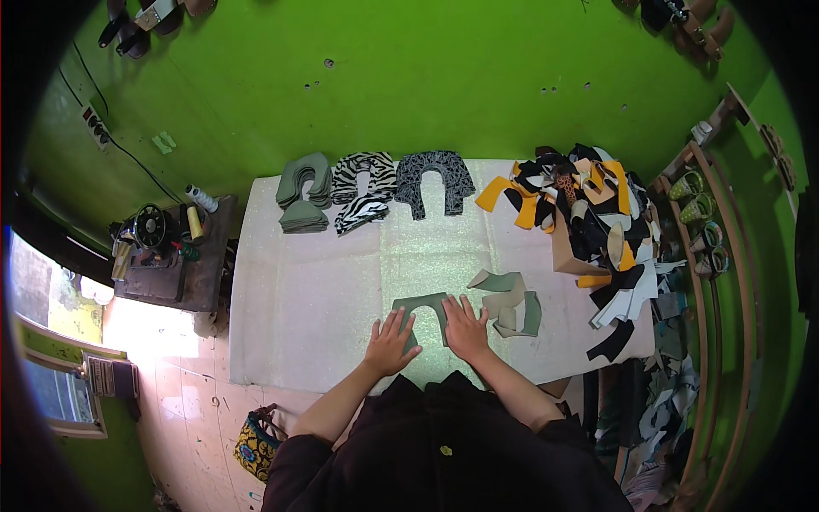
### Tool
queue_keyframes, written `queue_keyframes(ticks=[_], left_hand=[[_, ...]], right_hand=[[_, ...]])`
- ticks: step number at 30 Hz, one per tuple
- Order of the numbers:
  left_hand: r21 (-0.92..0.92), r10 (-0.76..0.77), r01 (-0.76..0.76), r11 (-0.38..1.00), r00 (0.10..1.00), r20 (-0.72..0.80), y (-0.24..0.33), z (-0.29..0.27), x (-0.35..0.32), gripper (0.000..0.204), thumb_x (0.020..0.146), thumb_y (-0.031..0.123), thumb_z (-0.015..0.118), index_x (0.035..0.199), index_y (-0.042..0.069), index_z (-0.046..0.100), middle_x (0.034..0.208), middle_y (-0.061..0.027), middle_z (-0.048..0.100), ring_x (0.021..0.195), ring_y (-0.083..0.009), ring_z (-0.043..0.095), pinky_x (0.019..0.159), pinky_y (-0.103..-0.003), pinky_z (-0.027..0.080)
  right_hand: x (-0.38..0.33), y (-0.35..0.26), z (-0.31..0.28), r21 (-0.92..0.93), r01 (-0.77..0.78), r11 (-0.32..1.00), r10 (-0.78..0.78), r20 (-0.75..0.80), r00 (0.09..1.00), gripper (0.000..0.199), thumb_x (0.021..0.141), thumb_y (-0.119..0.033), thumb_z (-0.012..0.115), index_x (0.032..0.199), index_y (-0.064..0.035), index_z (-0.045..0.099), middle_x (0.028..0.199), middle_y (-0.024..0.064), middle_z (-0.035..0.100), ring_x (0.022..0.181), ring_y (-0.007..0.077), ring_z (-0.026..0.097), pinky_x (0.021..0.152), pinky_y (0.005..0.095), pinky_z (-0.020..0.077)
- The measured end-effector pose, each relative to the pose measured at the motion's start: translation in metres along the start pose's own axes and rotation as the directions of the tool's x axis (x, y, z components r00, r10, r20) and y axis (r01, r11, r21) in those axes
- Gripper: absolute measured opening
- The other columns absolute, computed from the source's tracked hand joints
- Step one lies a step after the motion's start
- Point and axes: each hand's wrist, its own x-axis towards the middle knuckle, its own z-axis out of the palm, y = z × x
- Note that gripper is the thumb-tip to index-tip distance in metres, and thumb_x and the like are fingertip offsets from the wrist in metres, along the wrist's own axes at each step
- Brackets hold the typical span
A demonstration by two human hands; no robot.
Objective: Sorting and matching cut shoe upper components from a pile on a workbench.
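A grey-green U-shaped cut piece lies flat on the white table near its front edge. My left hand presses flat on the piece's left leg, fingers spread. My right hand presses flat on its right leg. Just to the right lie a few more loose grey-green and beige cut pieces, untouched.
Along the table's far edge sit stacks of cut pieces: grey-green, zebra-striped, black patterned. A heap of orange, black and white scraps fills the right end. A sewing machine stands left; a wooden rack with shoes right.
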Motion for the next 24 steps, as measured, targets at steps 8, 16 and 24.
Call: queue_keyframes(ticks=[8, 16, 24], left_hand=[[0.046, 0.027, -0.037, 0.998, 0.981, 0.19, 0.001, -0.036, 0.005, 0.07, 0.088, 0.052, 0.039, 0.14, 0.007, 0.023, 0.147, -0.0132, 0.019, 0.136, -0.0243, 0.02, 0.102, -0.06, 0.018], [0.714, 0.257, -0.074, 0.696, 0.954, -0.152, -0.029, 0.008, 0.002, 0.098, 0.072, 0.07, 0.051, 0.142, 0.009, 0.018, 0.148, -0.0124, 0.015, 0.137, -0.0245, 0.018, 0.101, -0.065, 0.014], [0.034, -0.014, 0.006, 0.999, 0.965, 0.262, -0.003, -0.032, 0.004, 0.104, 0.066, 0.073, 0.055, 0.142, 0.012, 0.019, 0.149, -0.0121, 0.014, 0.137, -0.0256, 0.017, 0.1, -0.065, 0.013]], right_hand=[[0.006, 0.007, -0.011, -0.032, -0.035, 0.999, 0.04, 0.166, 0.985, 0.077, 0.082, -0.061, 0.042, 0.143, -0.0201, 0.021, 0.148, 0.0087, 0.02, 0.137, 0.0262, 0.015, 0.103, 0.06, 0.0092], [-0.004, 0.003, -0.038, 0.138, -0.152, 0.979, 0.137, 0.116, 0.984, 0.065, 0.082, -0.05, 0.051, 0.135, -0.0161, 0.034, 0.141, 0.0116, 0.031, 0.135, 0.0292, 0.018, 0.101, 0.0628, 0.0081], [-0.065, 0.055, -0.066, 0.188, -0.506, 0.842, 0.525, -0.071, 0.848, 0.046, 0.07, -0.02, 0.064, 0.113, -0.0114, 0.049, 0.112, 0.0088, 0.052, 0.109, 0.0259, 0.046, 0.092, 0.056, 0.024]])
